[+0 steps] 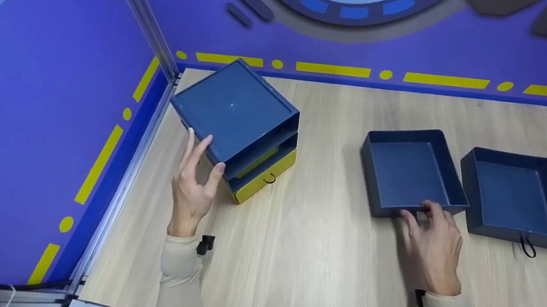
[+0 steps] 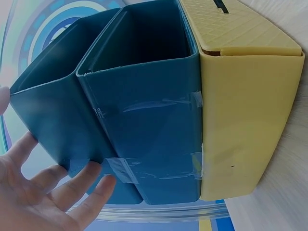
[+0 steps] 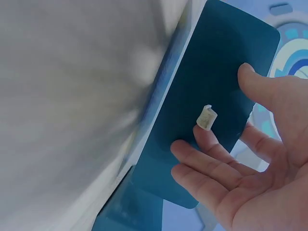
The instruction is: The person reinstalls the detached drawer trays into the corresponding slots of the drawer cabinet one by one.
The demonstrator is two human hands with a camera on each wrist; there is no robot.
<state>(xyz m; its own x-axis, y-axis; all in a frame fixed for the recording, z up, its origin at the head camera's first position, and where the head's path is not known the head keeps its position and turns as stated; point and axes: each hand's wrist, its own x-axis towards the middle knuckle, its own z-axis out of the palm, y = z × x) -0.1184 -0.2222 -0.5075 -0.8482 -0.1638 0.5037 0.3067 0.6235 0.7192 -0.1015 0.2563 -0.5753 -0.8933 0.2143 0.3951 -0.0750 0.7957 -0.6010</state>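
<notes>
On the left stands a desktop drawer cabinet [image 1: 229, 108], with two dark blue tiers above a yellow one and clear tape on its side. My left hand [image 1: 192, 190] touches the upper tier's side and edge with spread, fairly straight fingers. The two blue slots are without drawers, while a yellow drawer [image 1: 262, 176] with a dark loop pull fills the bottom. To the right, a dark blue drawer [image 1: 406, 168] lies open side up. My right hand [image 1: 435, 249] pinches its front wall, thumb outside and index finger over the rim. A small off-white piece [image 3: 207, 118] sits on that front.
A second dark blue drawer [image 1: 516, 198] with a black loop pull lies at the far right, close beside the first. Purple-blue panels [image 1: 340, 51] with yellow dashes wall in the wooden table [image 1: 311, 264] at the back and sides.
</notes>
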